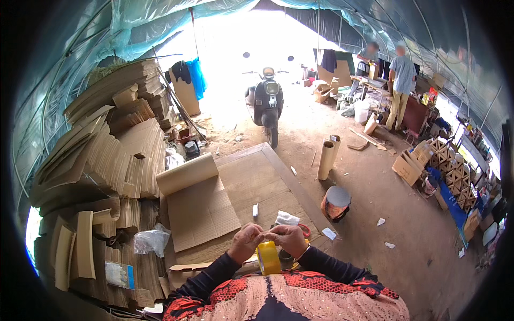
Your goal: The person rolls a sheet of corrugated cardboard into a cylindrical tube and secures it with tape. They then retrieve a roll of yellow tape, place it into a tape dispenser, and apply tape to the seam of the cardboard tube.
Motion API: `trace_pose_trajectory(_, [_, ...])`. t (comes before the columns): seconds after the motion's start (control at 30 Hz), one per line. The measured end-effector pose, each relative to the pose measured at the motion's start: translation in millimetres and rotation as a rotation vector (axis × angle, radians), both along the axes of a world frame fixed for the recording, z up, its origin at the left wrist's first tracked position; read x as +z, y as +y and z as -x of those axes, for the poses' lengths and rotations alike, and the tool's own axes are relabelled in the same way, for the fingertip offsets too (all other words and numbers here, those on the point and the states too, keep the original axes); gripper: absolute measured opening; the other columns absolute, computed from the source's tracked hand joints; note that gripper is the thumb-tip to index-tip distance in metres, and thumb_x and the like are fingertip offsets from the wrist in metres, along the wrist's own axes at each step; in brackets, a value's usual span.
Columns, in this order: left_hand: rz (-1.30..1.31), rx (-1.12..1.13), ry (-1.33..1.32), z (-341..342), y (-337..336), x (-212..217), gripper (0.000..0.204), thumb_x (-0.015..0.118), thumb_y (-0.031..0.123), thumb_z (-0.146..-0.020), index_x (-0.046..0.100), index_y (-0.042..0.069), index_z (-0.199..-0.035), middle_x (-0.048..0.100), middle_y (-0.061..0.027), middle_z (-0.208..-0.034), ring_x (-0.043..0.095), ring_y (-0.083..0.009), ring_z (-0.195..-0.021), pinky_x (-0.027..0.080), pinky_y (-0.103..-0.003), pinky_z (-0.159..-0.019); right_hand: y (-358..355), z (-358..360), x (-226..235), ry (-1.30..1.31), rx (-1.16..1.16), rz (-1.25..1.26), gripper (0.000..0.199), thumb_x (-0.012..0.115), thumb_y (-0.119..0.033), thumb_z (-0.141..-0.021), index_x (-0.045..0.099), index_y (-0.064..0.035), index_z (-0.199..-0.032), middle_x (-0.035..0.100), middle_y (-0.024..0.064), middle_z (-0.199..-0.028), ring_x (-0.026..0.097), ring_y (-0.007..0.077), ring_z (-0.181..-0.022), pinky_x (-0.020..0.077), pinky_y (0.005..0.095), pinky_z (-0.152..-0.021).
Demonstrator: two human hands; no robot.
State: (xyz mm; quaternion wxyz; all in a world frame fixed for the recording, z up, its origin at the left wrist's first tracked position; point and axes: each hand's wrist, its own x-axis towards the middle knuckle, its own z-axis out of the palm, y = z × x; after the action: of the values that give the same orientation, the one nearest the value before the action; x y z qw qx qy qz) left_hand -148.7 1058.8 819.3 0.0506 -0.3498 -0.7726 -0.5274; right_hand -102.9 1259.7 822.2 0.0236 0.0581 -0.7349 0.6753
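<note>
A roll of yellow packing tape stands on edge close against my chest, just under my hands. My left hand is closed in a pinch, and its fingertips meet those of my right hand, also pinching, right above the roll. The strip of tape between the fingers is too small to make out clearly. Beyond my hands, a small white object and a crumpled white piece lie on the wooden table. Red scissors handles show beside my right hand.
A cardboard sheet with a rolled far end covers the table's left part. Tall cardboard stacks rise at left. Right of the table are a round stool and cardboard tubes. A scooter stands ahead; two people are at far right.
</note>
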Motion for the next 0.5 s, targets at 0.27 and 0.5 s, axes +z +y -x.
trace_pose_trajectory(0.27, [-0.01, -0.045, -0.023, 6.4, -35.8, -1.0, 0.015, 0.07, 0.008, -0.095, 0.058, 0.003, -0.087, 0.066, -0.0107, -0.1, 0.063, -0.0196, -0.087, 0.052, -0.033, -0.076, -39.3, -0.7, -1.6, -0.088, -0.105, 0.025, 0.023, 0.08, -0.022, -0.091, 0.079, 0.0012, -0.094, 0.076, 0.0025, -0.084, 0.063, 0.005, -0.075, 0.0521, 0.0231, -0.066])
trace_pose_trajectory(0.5, [-0.104, -0.068, -0.116, 5.3, -53.4, -22.0, 0.012, 0.068, 0.006, -0.095, 0.059, 0.003, -0.087, 0.064, -0.0085, -0.097, 0.058, -0.0163, -0.084, 0.049, -0.029, -0.074, -47.9, -4.4, -20.8, -0.033, -0.248, 0.272, 0.051, 0.069, -0.013, -0.099, 0.046, 0.0045, -0.142, 0.069, 0.0071, -0.098, 0.067, 0.0126, -0.08, 0.0562, 0.0269, -0.067])
